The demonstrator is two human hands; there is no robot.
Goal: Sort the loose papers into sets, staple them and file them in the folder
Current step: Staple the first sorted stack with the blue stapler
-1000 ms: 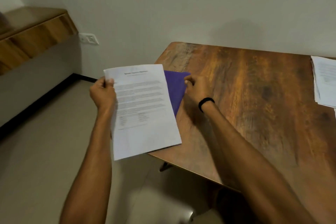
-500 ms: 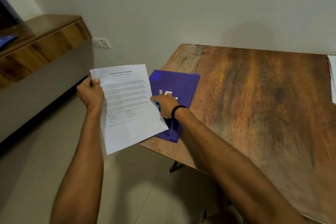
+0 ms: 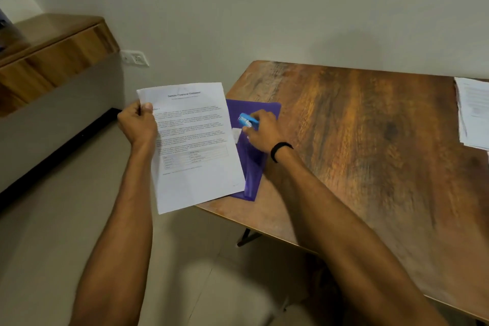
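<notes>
My left hand [image 3: 137, 123] grips the upper left edge of a printed set of papers [image 3: 193, 145], holding it up beyond the table's left end. A purple folder [image 3: 254, 156] lies flat on the table's left corner, partly hidden behind the sheets. Over the folder, my right hand [image 3: 260, 131] holds a small blue stapler [image 3: 247, 120] between fingers and thumb, a black band on the wrist. More loose papers [image 3: 473, 112] lie stacked at the table's far right edge.
The wooden table [image 3: 370, 145] stands against a plain wall. A wooden shelf [image 3: 50, 53] juts from the wall at left, with a wall socket [image 3: 134, 57] below it. Tiled floor lies under my arms.
My right hand moved from the folder's far edge down onto it and has lifted the blue stapler off the folder. The left hand keeps holding the papers; the view has shifted.
</notes>
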